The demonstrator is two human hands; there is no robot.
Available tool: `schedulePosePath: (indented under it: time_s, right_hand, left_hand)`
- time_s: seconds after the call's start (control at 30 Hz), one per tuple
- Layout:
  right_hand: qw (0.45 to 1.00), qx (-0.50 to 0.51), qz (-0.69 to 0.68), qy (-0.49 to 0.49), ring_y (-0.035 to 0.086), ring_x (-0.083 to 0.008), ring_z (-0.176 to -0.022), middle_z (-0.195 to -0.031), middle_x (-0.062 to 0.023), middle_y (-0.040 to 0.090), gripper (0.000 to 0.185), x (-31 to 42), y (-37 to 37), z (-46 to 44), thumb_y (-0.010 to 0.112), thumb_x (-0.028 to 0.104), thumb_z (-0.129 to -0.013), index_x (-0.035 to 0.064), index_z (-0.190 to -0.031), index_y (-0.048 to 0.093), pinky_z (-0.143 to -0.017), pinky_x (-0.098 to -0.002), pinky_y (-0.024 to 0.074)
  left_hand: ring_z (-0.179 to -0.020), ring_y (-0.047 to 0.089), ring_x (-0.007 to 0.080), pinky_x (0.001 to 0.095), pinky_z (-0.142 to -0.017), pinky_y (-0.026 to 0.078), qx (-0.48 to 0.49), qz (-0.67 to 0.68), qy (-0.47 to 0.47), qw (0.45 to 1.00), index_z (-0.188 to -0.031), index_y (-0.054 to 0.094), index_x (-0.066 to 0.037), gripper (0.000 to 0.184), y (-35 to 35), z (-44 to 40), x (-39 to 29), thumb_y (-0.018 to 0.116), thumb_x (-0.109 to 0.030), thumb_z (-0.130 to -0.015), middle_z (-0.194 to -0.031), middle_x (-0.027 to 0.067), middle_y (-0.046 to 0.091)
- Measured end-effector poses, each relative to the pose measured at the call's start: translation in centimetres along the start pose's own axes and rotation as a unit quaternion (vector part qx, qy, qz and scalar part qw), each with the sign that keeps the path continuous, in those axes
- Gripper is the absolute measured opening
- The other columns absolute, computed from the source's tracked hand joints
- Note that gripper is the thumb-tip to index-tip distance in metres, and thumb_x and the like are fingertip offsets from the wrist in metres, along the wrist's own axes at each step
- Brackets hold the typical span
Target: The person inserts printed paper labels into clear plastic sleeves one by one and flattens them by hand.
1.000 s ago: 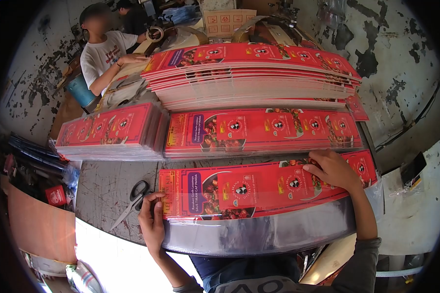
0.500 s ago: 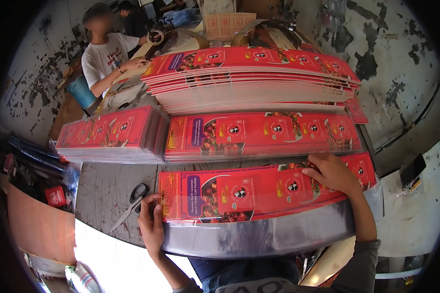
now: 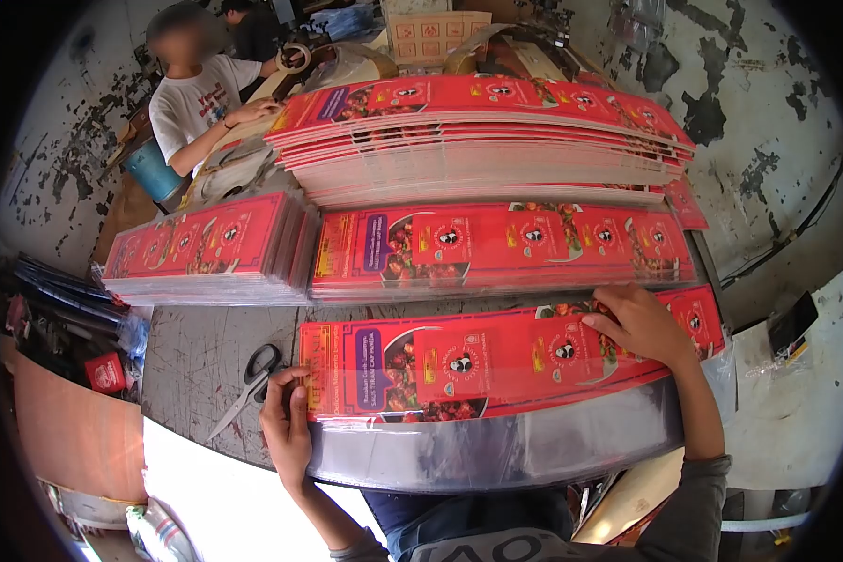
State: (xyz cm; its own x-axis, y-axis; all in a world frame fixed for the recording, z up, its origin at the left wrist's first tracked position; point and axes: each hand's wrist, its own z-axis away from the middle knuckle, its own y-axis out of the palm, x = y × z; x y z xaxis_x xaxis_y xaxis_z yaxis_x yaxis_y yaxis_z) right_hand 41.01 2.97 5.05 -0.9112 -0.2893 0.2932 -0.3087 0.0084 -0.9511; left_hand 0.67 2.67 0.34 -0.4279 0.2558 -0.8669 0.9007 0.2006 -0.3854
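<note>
Red strip: a long, thin, bright red strip [image 3: 487, 365] lies flat across the near side of the table [image 3: 197, 347], right in front of the person.
Shine: it looks smooth and glossy, with pale streaks of light near its bottom edge.
Left end: yellow writing, then a purple box with white words that say "SAUS TIRAM CAP PANDA".
Pictures: round panda badges with black and white faces, and brown-red food on white plates.
Clear plastic: a see-through, silvery sheet [image 3: 496, 445] shows below the red part, and its near edge bends in a curve.
Left hand: the left hand [image 3: 287, 426] is at the strip's left end, fingers a bit bent and thumb up, with a small gap between them. I cannot tell if it grips the edge.
Right hand: the right hand [image 3: 642, 323] lies on the right part of the strip, half curled, fingers at the far edge and thumb on the print. I cannot tell if it pinches or only presses.
Scissors: open scissors [image 3: 244, 393] with black handles lie just beside the left hand.
Piles: a middle pile [image 3: 496, 253], a left pile [image 3: 197, 244] and a taller back pile [image 3: 487, 155] have the same red look.
</note>
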Motion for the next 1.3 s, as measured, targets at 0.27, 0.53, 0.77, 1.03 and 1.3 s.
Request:
schedulePosePath:
  time_s: [0.27, 0.53, 0.77, 1.03, 1.3]
  right_hand:
    - [1.000, 0.026, -0.005, 0.016, 0.051, -0.0366, -0.074, -0.072, -0.0189, 0.051, 0.035, 0.20, -0.27, -0.02, 0.052, 0.033, -0.085, -0.0018, -0.080, 0.048, -0.069, -0.0414, 0.0399]
    - [1.000, 0.006, 0.000, 0.003, 0.053, -0.0377, -0.069, -0.072, -0.0198, 0.053, 0.039, 0.03, -0.09, -0.06, 0.054, 0.034, -0.084, -0.0027, -0.075, 0.048, -0.063, -0.0429, 0.0411]
    - [1.000, 0.013, -0.007, 0.006, 0.053, -0.0373, -0.069, -0.073, -0.0199, 0.053, 0.038, 0.16, -0.18, -0.04, 0.054, 0.034, -0.084, -0.0025, -0.076, 0.048, -0.062, -0.0422, 0.0411]
    - [1.000, 0.003, -0.002, 0.007, 0.053, -0.0364, -0.070, -0.073, -0.0185, 0.054, 0.037, 0.14, -0.04, 0.00, 0.054, 0.034, -0.084, -0.0016, -0.076, 0.049, -0.064, -0.0416, 0.0413]
    - [1.000, 0.019, 0.000, 0.012, 0.053, -0.0361, -0.069, -0.072, -0.0178, 0.054, 0.037, 0.14, -0.14, -0.07, 0.054, 0.035, -0.084, -0.0013, -0.075, 0.048, -0.064, -0.0419, 0.0411]
  left_hand:
    - [-0.066, 0.042, 0.0071, 0.0194, -0.061, 0.034, -0.006, -0.026, 0.006, 1.000, -0.097, 0.054, 0.001, 0.015, 0.02, -0.01, -0.31, 0.045, -0.004, -0.087, -0.075, 0.0034, 0.053]
    - [-0.064, 0.042, 0.0070, 0.0195, -0.059, 0.033, -0.008, -0.034, 0.011, 0.999, -0.097, 0.054, 0.001, 0.015, 0.04, -0.06, -0.27, 0.045, -0.004, -0.087, -0.073, 0.0034, 0.052]
    - [-0.077, 0.051, 0.0107, 0.0220, -0.072, 0.039, -0.001, -0.020, -0.008, 1.000, -0.098, 0.053, 0.003, 0.015, -0.05, 0.11, -0.04, 0.044, -0.003, -0.087, -0.087, 0.0078, 0.058]
    - [-0.079, 0.051, 0.0105, 0.0218, -0.072, 0.038, 0.001, -0.008, -0.005, 1.000, -0.098, 0.053, 0.003, 0.015, -0.04, 0.08, -0.27, 0.044, -0.004, -0.088, -0.087, 0.0079, 0.059]
    - [-0.074, 0.048, 0.0094, 0.0212, -0.068, 0.038, -0.003, -0.028, 0.005, 1.000, -0.098, 0.053, 0.002, 0.016, -0.05, 0.08, -0.07, 0.045, -0.007, -0.088, -0.083, 0.0070, 0.057]
